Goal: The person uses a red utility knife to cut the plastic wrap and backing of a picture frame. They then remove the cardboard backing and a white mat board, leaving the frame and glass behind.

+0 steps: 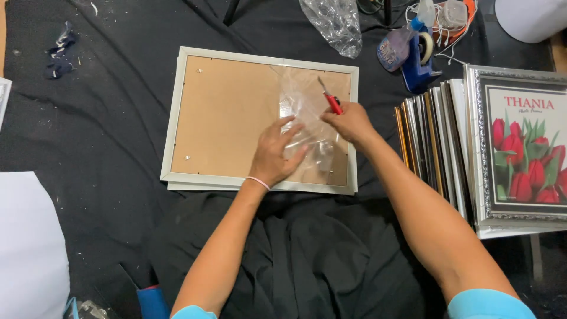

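Note:
A white picture frame (177, 118) lies face down on black cloth, its brown backing board (227, 112) upward. Clear plastic film (301, 97) covers the board's right part. My left hand (274, 153) rests flat on the film with fingers spread, a pink band on its wrist. My right hand (351, 121) is closed around a red-handled cutter (329, 97), whose blade points up and left over the film near the frame's right side.
A stack of framed pictures (508, 147) stands at the right, with a tulip print on top. A blue tape dispenser (416, 56) and crumpled plastic (333, 23) lie at the back. White sheets (29, 248) sit at the left edge.

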